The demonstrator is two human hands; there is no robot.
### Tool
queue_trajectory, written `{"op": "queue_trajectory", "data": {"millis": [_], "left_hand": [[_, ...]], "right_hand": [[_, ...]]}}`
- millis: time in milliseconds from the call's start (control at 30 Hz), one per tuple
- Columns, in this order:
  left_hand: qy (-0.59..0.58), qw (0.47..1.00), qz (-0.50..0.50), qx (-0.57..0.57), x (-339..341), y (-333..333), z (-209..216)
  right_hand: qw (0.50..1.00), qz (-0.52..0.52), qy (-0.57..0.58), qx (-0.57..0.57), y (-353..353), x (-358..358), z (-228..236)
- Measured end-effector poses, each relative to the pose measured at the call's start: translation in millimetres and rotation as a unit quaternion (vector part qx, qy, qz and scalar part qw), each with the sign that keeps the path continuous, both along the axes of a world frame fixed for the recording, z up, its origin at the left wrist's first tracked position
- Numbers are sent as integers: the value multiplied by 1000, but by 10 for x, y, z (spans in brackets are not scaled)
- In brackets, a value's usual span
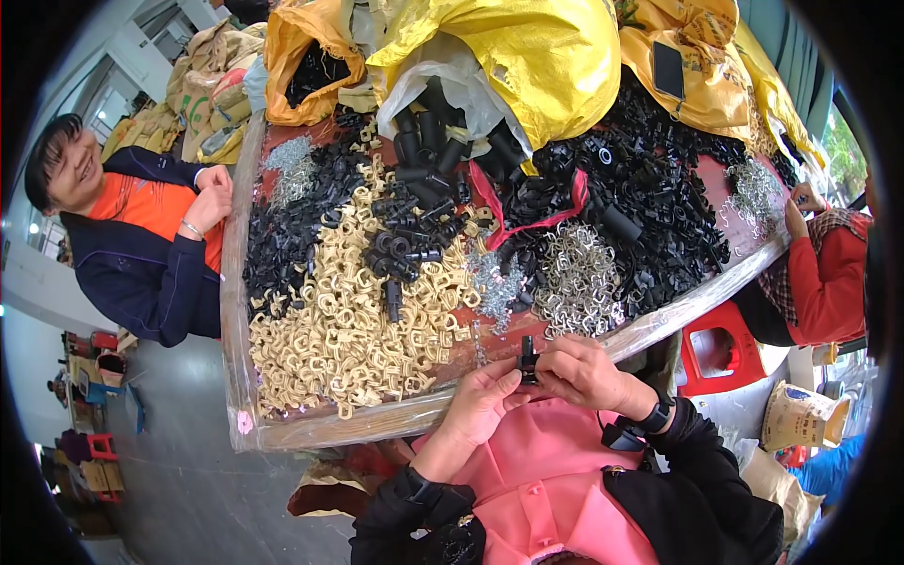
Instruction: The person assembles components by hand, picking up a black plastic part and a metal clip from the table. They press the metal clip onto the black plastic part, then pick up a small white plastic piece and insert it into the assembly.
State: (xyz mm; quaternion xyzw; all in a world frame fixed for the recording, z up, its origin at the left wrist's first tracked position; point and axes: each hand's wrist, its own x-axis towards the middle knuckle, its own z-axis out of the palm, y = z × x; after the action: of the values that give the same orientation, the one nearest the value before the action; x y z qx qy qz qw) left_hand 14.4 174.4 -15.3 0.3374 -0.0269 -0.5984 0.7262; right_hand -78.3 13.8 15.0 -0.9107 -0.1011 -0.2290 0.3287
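At the near edge of the table, both hands are closed on one small black plastic fitting (527, 354), which points upward. My left hand (482, 403) pinches it from the left between thumb and fingers. From the right, my right hand (582, 373) has its fingertips on the same fitting; whether they also hold a smaller piece is hidden. Just beyond the hands lie a heap of U-shaped silver metal clips (578, 279) and a pile of small screws (496, 288). A large heap of beige plastic clips (344, 315) spreads to the left.
Black plastic parts (650, 212) cover much of the table behind a wrapped wooden rim (367, 424). A yellow sack (556, 66) spills black tubes; a phone (668, 71) rests on another sack. One person (141, 226) sits at the left, another (829, 273) at the right, near a red stool (711, 350).
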Motion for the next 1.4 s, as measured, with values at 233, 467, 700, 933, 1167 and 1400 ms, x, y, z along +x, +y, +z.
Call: {"op": "queue_trajectory", "data": {"millis": [233,467,700,933,1167,1400], "left_hand": [[-23,1000,-5,14,-5,1,-50],[-39,999,1,9,-2,3,-44],[-50,999,0,10,-22,30,-23],[-66,998,-8,10,-21,40,34],[-86,996,17,24,-10,101,-6],[-130,990,34,34,78,333,55]], "right_hand": [[999,14,-11,-41,8,-7,-16],[997,-39,-6,-72,99,-52,-11],[990,-26,-7,-136,135,-64,31],[991,-19,18,-128,143,-66,-5],[986,41,21,-159,115,28,-14],[945,47,239,216,177,217,22]]}}
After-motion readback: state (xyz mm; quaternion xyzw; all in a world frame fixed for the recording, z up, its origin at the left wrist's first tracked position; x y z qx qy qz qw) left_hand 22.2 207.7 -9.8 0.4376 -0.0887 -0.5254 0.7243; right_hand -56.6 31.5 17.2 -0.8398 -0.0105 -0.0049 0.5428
